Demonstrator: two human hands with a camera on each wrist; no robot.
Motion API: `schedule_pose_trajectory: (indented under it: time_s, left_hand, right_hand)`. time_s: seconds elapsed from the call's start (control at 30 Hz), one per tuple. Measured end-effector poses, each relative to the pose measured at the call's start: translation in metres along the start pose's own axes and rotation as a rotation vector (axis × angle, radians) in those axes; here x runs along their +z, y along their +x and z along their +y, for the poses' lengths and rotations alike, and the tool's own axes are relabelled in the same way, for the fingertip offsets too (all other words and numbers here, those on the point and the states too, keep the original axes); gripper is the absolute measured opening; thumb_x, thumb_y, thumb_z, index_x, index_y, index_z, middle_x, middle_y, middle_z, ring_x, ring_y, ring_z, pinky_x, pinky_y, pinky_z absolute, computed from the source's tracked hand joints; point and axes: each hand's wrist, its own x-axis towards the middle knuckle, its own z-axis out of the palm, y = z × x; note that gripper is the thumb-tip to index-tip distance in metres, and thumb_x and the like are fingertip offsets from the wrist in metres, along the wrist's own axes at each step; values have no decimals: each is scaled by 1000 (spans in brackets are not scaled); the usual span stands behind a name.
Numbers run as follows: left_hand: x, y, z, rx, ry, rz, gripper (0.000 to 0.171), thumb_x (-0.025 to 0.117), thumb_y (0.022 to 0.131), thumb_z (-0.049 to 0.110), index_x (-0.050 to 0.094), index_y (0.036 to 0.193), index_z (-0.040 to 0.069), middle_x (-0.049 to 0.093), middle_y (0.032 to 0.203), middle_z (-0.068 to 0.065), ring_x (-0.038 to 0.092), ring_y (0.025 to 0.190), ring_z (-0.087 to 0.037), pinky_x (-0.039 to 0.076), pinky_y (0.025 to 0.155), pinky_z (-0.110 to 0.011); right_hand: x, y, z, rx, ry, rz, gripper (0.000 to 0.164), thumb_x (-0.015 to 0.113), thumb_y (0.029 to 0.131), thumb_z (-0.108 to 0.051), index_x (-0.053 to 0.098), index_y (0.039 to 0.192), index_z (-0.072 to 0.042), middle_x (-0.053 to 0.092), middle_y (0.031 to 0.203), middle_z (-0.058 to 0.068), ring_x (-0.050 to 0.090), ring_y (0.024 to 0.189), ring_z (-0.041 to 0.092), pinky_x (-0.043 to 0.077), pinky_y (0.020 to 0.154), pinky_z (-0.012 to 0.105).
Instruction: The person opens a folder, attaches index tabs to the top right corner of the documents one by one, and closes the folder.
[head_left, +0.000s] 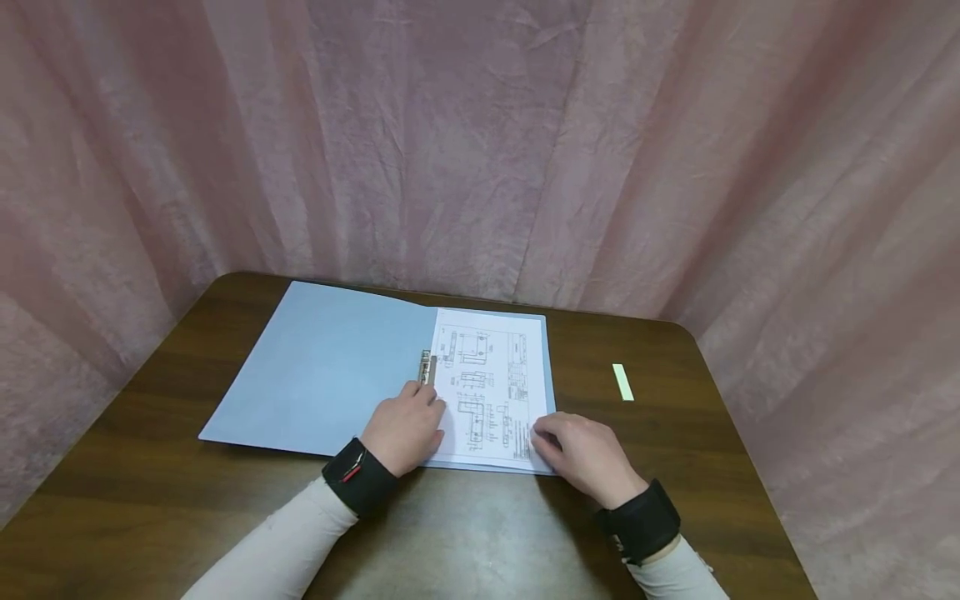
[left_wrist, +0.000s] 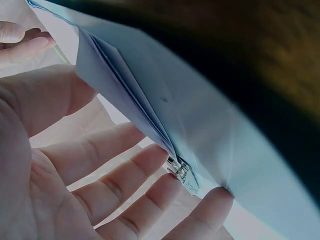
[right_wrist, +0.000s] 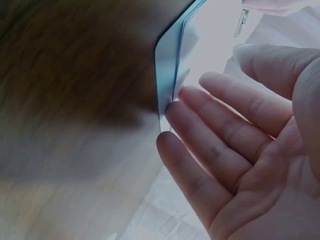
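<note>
A light blue folder (head_left: 322,367) lies spread open on the table, a metal clip (head_left: 426,367) along its fold. On its right half is a stack of sheets (head_left: 498,358), the top one printed with technical drawings. My left hand (head_left: 405,427) rests over the fold just below the clip, fingertips at the sheets' inner edge. In the left wrist view its fingers (left_wrist: 115,187) extend beside the clip and the sheets' lifted edges. My right hand (head_left: 588,457) touches the lower right edge of the sheets and folder. The right wrist view shows its fingers (right_wrist: 215,115) loosely extended, not curled round anything.
A pale green paper strip (head_left: 622,382) lies on the brown wooden table (head_left: 660,433), right of the folder. Pink curtains (head_left: 480,150) hang close behind the table and along its sides.
</note>
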Motion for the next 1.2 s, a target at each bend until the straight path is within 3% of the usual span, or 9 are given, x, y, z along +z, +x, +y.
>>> schedule_pose_trajectory:
  time_s: [0.23, 0.53, 0.97, 1.2]
  left_hand:
    - [0, 5, 7, 5, 1, 11, 36, 76, 83, 35, 73, 103, 5, 62, 97, -10, 51, 89, -24, 49, 57, -34]
    - [6, 9, 10, 22, 3, 31, 33, 75, 83, 35, 74, 100, 6, 61, 93, -9, 49, 84, -22, 47, 54, -33]
    - [6, 10, 9, 25, 29, 12, 35, 74, 84, 37, 74, 102, 7, 61, 93, -9, 46, 81, -21, 45, 53, -30]
    - [6, 12, 9, 31, 45, 23, 35, 74, 84, 37, 74, 102, 7, 61, 92, -8, 46, 80, -20, 44, 53, -30]
  right_hand:
    - [-9, 2, 23, 35, -5, 35, 30, 71, 90, -32, 73, 115, -16, 67, 117, -2, 63, 105, 15, 50, 86, 37]
    - [-13, 5, 62, 130, -76, 68, 52, 71, 90, -30, 62, 135, -6, 59, 135, 14, 55, 124, 32, 48, 92, 50]
    - [-20, 17, 111, 218, -152, 36, 58, 68, 93, -31, 55, 140, 1, 53, 138, 24, 51, 124, 43, 45, 93, 57]
    - [-20, 24, 129, 265, -172, 32, 58, 68, 93, -31, 55, 139, 2, 54, 135, 26, 53, 119, 45, 46, 87, 58]
